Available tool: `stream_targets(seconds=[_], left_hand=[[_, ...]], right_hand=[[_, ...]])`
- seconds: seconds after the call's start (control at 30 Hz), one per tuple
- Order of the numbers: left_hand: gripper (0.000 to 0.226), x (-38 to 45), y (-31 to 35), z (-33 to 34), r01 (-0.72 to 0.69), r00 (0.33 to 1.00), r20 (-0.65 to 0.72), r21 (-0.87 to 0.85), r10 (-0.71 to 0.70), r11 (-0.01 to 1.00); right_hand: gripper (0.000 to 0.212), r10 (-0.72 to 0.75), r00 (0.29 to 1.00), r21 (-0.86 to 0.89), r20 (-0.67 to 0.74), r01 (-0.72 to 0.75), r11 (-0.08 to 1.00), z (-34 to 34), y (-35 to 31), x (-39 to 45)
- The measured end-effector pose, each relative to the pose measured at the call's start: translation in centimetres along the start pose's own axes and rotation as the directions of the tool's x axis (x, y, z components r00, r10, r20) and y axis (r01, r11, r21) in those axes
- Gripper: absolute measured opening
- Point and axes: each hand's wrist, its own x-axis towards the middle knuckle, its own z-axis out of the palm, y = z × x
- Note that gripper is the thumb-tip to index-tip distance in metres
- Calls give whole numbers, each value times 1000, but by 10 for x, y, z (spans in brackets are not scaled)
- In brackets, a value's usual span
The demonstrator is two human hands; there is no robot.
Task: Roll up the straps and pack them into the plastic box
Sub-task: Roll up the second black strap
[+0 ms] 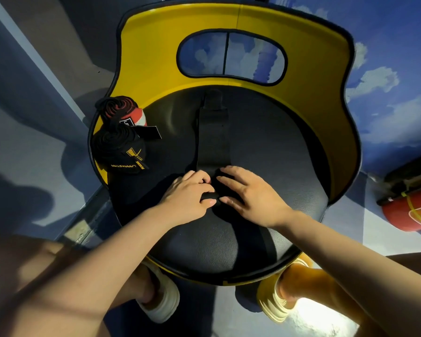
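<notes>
Blue walls painted with clouds close in around a yellow-backed chair (156,52), and its black padded seat (277,166) serves me as a work surface. Across that seat, running away from my fingers toward the backrest, lies a black strap (213,142), flat and limp. My left hand (186,199) is curled around the near end, thumb underneath and fingers over, pinching the start of the roll. My right hand (249,194) lies spread and flat on the same end, just beside the left, pressing it down rather than clasping anything.

I judge this webbing to be light, soft and floppy, with nothing fragile about it. A coil of it will likely spring loose if I slacken, so the hold belongs right on the roll itself, with the flat tail kept taut ahead of it.

Off to the left of my left hand, against the chair's rim, stand two finished rolls: a black one with yellow lettering (122,149) and, beyond it, a black-and-red one (124,110). No plastic box is in view.
</notes>
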Motion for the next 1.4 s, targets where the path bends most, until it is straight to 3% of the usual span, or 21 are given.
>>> stream_targets(seconds=[0.07, 0.17, 0.3, 0.43, 0.6, 0.8, 0.93, 1.0, 1.2, 1.4], left_hand=[[34, 1, 0, 0, 8, 1000, 12, -30, -7, 1000], [35, 1, -2, 0, 46, 997, 62, -84, -41, 995], [36, 1, -3, -1, 52, 991, 130, -111, -37, 992], [34, 2, -4, -1, 69, 990, 134, -171, -46, 983], [32, 4, -4, 0, 94, 992, 100, -239, -72, 967], [20, 2, 1, -2, 48, 998, -37, -226, -58, 973], [50, 2, 0, -2, 7, 999, 32, -9, -7, 1000], [51, 3, -1, 0, 26, 999, 22, 18, -26, 1000], [40, 5, 1, 1, 60, 996, -60, -21, -61, 998], [43, 9, 1, -3, 81, 996, -36, -8, -81, 997]], right_hand=[[69, 47, 994, -19, 95, -45, 999, 4, -2, 2], [61, 120, 966, -1, 229, -123, 992, 6, 1, 5], [62, 130, 944, 39, 304, -148, 988, 4, 2, 7], [64, 120, 974, 97, 192, -140, 985, 4, 1, 6], [45, 14, 1000, 103, -6, -13, 995, 3, 1, -3], [40, 155, 988, 225, 18, -155, 962, 5, -1, 3], [39, 269, 962, 280, 54, -273, 920, 6, -1, 8], [39, 304, 951, 293, 54, -306, 906, 6, -2, 9], [43, 267, 964, 188, 2, -262, 946, 8, -4, 6], [53, 63, 996, -8, -61, -64, 998, 9, 1, -3]])
